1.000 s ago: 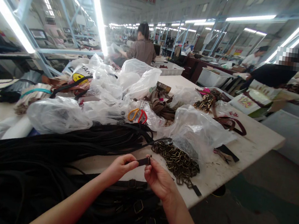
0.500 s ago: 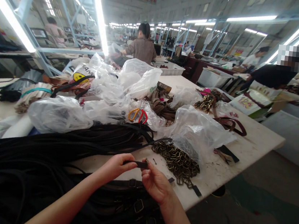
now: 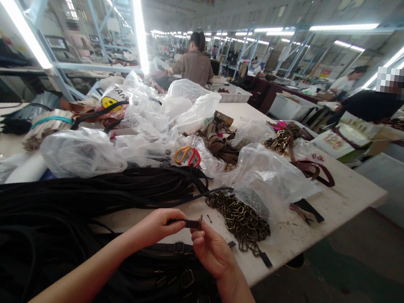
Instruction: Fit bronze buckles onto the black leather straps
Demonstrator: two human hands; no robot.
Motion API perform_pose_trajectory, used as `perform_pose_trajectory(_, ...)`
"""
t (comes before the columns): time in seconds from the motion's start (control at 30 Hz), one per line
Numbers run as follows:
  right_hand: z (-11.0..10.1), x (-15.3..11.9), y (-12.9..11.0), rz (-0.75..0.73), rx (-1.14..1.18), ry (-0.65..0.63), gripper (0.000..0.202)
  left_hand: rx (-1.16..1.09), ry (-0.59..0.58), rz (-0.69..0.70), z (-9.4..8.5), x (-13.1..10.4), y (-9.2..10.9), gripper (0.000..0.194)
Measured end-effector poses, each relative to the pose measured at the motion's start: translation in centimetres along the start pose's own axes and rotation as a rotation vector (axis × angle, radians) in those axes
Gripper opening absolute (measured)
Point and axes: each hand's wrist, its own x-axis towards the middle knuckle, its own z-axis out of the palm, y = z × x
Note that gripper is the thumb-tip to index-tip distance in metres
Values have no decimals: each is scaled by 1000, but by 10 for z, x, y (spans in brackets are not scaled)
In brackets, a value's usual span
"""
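Head view: my left grip (image 3: 162,224) pinches a narrow, flat black strap (image 3: 190,224), held out at twelve o'clock; my right grip (image 3: 213,251) pinches its end at a small, dark metal fitting (image 3: 200,221). Fitting could slip free if that pinch loosens, maybe getting lost in the heap of brass-toned metal buckles (image 3: 240,219) at two o'clock. Strap might snag long black strips (image 3: 72,190) at nine o'clock if tugged left.
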Motion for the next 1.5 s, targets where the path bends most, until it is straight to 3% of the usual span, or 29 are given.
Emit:
perform_pose_trajectory(0.3,6,-2,2,99,20,-23,16,-81,-14,9,5,-2,-4,23)
perform_pose_trajectory(0.53,6,0,5,156,-29,-22,9,40,-20,96,0,-1,2,20)
perform_pose_trajectory(0.7,11,3,7,-18,-164,22,12,-146,50,-32,6,-2,-3,20)
perform_pose_trajectory(0.8,12,4,7,-127,-233,33,13,-139,111,-32,13,-3,-6,25)
perform_pose_trajectory(1.07,9,9,7,19,-214,51,16,-113,89,37,17,-1,-3,36)
perform_pose_trajectory(1.27,12,6,4,-118,-335,31,19,-137,41,147,11,1,-3,24)
perform_pose_trajectory(1.5,9,12,14,-222,-420,108,24,-32,206,221,13,-3,1,13)
